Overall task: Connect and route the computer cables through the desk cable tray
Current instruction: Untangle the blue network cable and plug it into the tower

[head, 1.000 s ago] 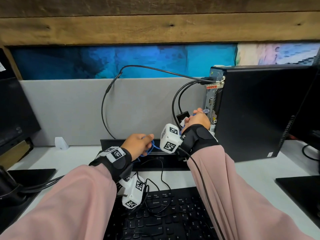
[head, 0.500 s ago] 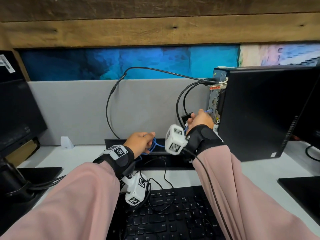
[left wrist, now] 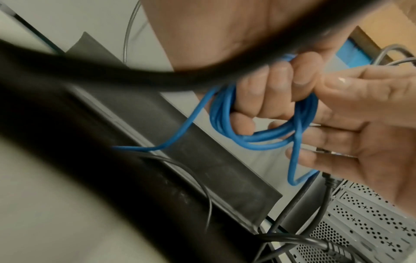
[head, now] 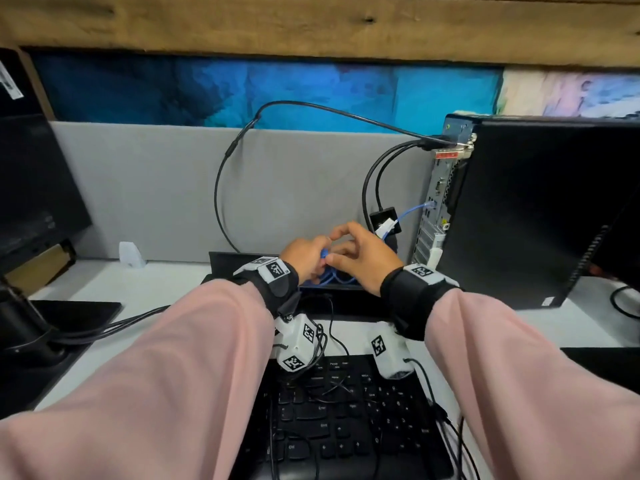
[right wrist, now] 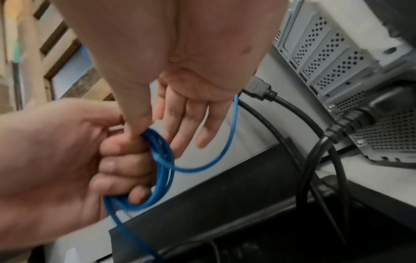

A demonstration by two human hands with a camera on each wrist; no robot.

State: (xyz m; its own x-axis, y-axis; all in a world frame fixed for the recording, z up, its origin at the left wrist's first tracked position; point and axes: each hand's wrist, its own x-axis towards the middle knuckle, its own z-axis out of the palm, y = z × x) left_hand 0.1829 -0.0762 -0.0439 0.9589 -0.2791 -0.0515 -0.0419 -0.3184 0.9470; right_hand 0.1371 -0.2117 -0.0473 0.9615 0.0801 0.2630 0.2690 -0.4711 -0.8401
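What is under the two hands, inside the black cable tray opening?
Blue cable strands drop from the left hand's coil into the cable tray. The right hand covers the rest; the tray's bottom stays hidden.

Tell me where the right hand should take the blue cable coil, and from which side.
Probably the free lower arc of the blue cable coil, from the right: the left hand grips the bundled top, and the right hand already sits open beside it.
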